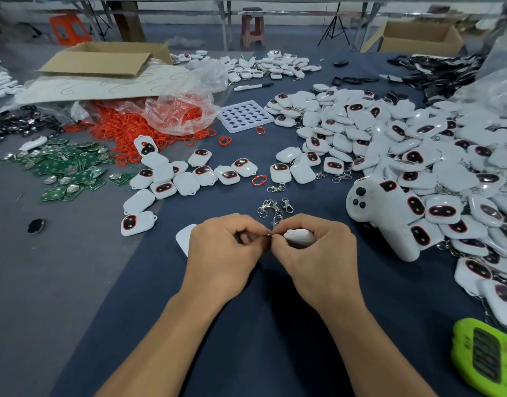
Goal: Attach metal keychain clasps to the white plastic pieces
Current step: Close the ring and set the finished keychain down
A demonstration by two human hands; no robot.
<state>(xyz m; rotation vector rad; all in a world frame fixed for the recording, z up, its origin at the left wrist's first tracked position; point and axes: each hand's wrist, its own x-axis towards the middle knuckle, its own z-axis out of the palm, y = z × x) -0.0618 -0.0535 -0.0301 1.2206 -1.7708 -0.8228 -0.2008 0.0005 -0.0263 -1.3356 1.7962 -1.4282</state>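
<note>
2 hands (226, 247), 1 marker (253, 86)

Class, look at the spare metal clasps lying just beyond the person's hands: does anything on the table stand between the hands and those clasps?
Nothing visible does. The spare clasps lie on bare cloth just beyond the left hand and right hand, which already pinch a white piece together.

The right hand (315, 253) covers most of the white plastic piece (299, 235); the clasp (276, 222) ring vanishes between pinched fingertips. The left hand (223, 253) hides part of another white piece (185, 239). The frame edge crops a green device (487, 359)
</note>
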